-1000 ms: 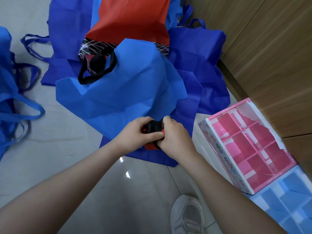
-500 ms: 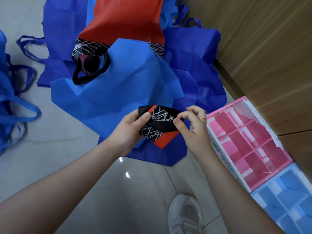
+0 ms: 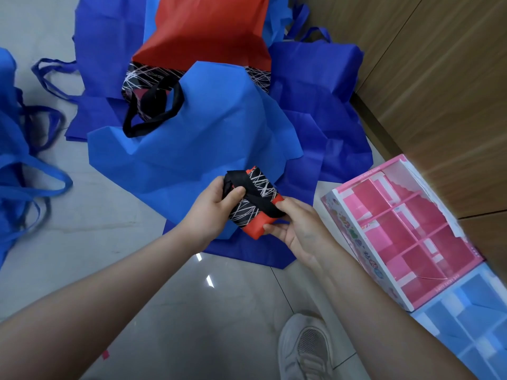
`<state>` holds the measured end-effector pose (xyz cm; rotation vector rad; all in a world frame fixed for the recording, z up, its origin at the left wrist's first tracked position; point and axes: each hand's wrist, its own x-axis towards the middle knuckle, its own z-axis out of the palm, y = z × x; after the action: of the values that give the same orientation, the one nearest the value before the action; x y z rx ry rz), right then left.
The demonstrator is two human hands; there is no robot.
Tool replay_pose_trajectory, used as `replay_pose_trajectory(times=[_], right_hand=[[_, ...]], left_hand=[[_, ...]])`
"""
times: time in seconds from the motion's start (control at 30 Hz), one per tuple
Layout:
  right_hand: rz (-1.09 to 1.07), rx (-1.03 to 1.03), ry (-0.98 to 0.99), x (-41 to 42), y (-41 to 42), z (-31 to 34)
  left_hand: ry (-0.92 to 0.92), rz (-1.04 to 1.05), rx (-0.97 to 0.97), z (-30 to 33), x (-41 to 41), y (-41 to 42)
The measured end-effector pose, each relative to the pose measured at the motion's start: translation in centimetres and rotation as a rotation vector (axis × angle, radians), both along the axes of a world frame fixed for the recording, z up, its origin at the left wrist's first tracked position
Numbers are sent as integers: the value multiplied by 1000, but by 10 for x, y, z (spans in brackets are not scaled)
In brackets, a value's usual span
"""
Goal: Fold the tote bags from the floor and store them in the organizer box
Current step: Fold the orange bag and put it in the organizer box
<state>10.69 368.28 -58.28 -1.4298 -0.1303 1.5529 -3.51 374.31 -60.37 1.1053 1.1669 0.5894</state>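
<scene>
A: Head view, item 1?
B: Folded tote bundle [image 3: 253, 200], red w/ black-and-white scribble print, black strap wrapped diagonally across it. Held in the air above the floor pile, just left of the boxes.
A: Hands?
B: Left hand [image 3: 212, 207]: fingers curled round the bundle's left end, thumb pressed on top by the strap. Right hand [image 3: 295, 229]: palm up, fingers cupped under the red lower corner, thumb on the strap end. Both have hold of the bundle.
A: Item 2, floor stock?
B: Light blue tote [image 3: 192, 144], spread flat and creased, directly behind the hands. On its upper left lies the black handle [image 3: 153, 111] of a red tote [image 3: 203, 28], same scribble print at its mouth; that bag lies further back, partly under the light blue one. Dark blue totes [image 3: 323, 100] beneath and to the right, reaching the wall base. More blue totes w/ loose handles [image 3: 19, 165] at far left, well apart from the main pile.
A: Item 3, storage?
B: Pink organizer box [image 3: 411, 237], grid of compartments, on the floor against the wood-panel wall [image 3: 439, 78], near the right hand. Compartments look unfilled as far as visible. Blue organizer box [image 3: 472, 319] touching its near end, partly cut off by the frame edge.
A: Misc.?
B: White shoe [image 3: 304, 349] at bottom centre, on the grey tile floor [image 3: 109, 242].
</scene>
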Motion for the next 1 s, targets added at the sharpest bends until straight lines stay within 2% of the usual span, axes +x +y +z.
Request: replay_pose_trajectory(times=[0.1,0.2,0.3,0.4,0.47,0.6,0.83,0.9,0.97,1.0], right_hand=[[3,13,-26,-3,5,3],[-58,12,-194,0,12,2],[-209,36,-105,10,18,4],[-99,133,-238,14,20,8],[-77,168,-346,12,22,9],[48,263,-415,4,23,-3],[119,200,-656,8,16,-22],[122,166,-789,5,13,-22],[133,162,-1030,1,11,-25],[154,161,-1087,1,13,-26]], left_hand=[[-80,82,-51,0,1,-1],[-145,71,-44,5,9,1],[-331,174,-118,16,19,10],[-414,221,-133,22,22,23],[-355,195,-95,19,23,24],[-288,175,-119,8,24,13],[-475,243,-299,2,34,-3],[-490,293,-355,0,40,-5],[-522,348,-404,0,48,-5],[-552,380,-420,-1,53,-3]])
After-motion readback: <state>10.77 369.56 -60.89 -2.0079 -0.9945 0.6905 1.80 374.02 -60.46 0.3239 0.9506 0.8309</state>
